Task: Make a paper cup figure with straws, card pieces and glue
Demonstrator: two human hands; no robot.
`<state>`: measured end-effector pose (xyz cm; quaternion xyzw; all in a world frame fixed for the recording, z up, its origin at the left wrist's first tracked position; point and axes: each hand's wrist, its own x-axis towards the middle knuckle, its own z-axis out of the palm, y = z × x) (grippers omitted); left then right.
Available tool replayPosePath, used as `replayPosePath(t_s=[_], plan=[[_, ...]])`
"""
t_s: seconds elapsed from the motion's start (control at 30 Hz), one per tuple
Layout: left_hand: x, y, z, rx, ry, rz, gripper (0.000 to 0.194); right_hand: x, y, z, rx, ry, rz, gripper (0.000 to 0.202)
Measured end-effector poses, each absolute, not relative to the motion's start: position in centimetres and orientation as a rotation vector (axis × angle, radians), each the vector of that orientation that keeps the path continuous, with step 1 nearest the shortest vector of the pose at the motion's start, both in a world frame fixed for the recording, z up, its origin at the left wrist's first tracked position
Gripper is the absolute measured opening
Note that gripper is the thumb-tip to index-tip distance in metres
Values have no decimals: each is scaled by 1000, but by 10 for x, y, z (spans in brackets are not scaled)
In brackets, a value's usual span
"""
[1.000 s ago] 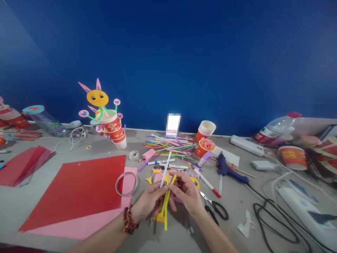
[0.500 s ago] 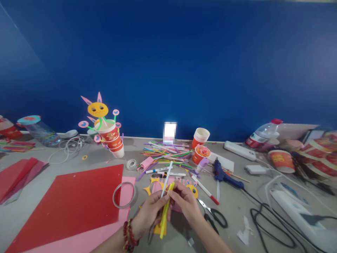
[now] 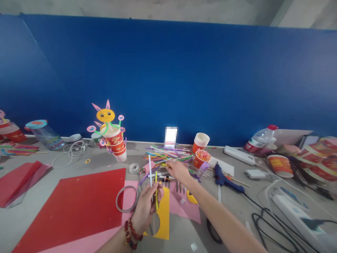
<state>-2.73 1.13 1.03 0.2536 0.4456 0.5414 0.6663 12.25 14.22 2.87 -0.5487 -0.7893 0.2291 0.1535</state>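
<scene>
My left hand is closed round a white stick and a yellow strip, both standing up from its fingers. Stretched forward, my right hand has its fingers bent at the near edge of a pile of coloured sticks; a bit of yellow shows at its fingertips. Beneath the hands lie a yellow sheet with a round hole and a pink sheet.
Left stand a cup figure, a tape ring and a red sheet. To the right are a cup of orange scraps, a blue glue gun with a black cable, a bottle and a power strip.
My right hand has left the yellow strips beside my left hand and reached forward to the stick pile. My left hand has shifted left, still holding the white stick. The view has tilted up.
</scene>
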Motion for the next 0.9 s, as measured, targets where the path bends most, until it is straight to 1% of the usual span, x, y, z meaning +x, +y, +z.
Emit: replayPosePath(t_s=[0.1,0.13,0.4,0.5,0.67,0.9], plan=[[-30,14,5,567,1013,1253,49,108,158,23,-1697,-2416,575,27],[-31,16,4,558,1011,1264,50,105,161,23,-1724,-2454,548,29],[-37,25,-1,479,949,1366,46,101,183,38,-1719,-2578,317,29],[-37,24,1,459,970,1369,47,88,196,40,-1727,-2564,295,29],[-38,23,5,432,976,1381,46,69,213,38,-1732,-2503,422,31],[-39,24,9,438,994,1399,49,91,234,54,-1673,-2142,832,30]])
